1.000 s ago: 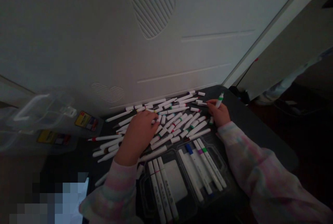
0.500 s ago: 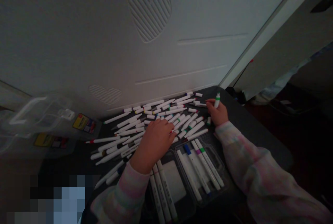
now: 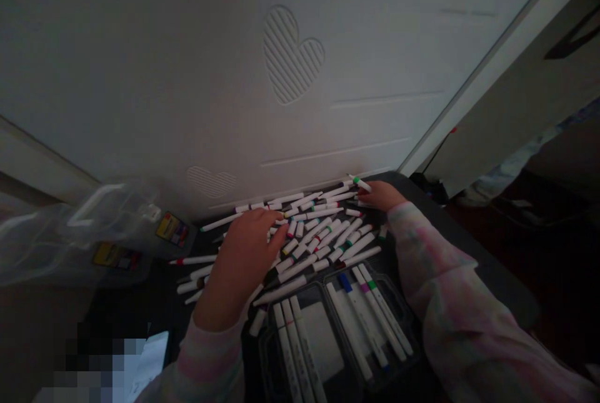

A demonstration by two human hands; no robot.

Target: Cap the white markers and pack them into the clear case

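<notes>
White markers (image 3: 309,259) and loose caps lie in a heap on a dark table. My left hand (image 3: 248,253) is over the left part of the heap, its thumb and fingers apart beside several loose caps, with nothing plainly held. At the heap's far right, my right hand (image 3: 382,195) grips an uncapped marker with a green band (image 3: 360,183), its tip pointing up and left. A clear plastic case (image 3: 328,290) lies opened in front of the heap. Several capped markers (image 3: 375,309) rest in its right half, and three markers (image 3: 297,347) in its left half.
Two clear plastic boxes with labels (image 3: 171,228) stand at the left. A white door with heart reliefs (image 3: 290,56) rises directly behind the table. At lower left lies a bright flat screen (image 3: 152,353). The table's dark right edge (image 3: 497,272) runs beside my right arm.
My left hand has moved left off the heap's middle, uncovering caps and markers. The green-banded marker in my right hand has tilted from upright to pointing left. The view has shifted upward.
</notes>
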